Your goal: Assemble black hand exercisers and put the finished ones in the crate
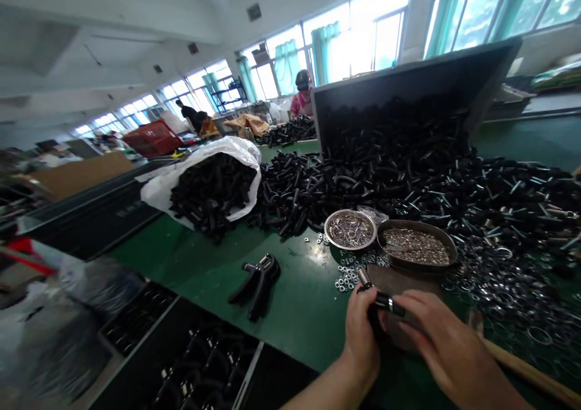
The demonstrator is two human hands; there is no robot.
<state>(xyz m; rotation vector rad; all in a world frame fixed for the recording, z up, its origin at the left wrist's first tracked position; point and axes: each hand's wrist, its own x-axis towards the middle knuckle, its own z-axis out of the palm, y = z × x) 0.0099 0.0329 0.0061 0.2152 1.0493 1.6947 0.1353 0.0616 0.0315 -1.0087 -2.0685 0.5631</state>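
My left hand (361, 331) is closed around a black hand grip exerciser (381, 299), whose coiled metal spring sticks up past the thumb. From the other side, the fingers of my right hand (445, 343) pinch the end of its black handle by a shiny metal band; the fingertips partly hide it. Left of my hands, another hand grip exerciser (258, 286) lies on the green tabletop (304, 313) with its handles spread. Under and behind my hands is a brown block (403, 278). Small metal nuts (347, 277) are scattered just beyond my left hand.
A round metal bowl (327, 235) and an oval tin (420, 267) hold small metal parts. Black handles spill from a tipped bin (417, 83) and a white sack (157, 195). Metal rings (540, 336) and a wooden-handled tool (521, 361) lie right. Black crates (181, 313) stand lower left. Two people are farther back.
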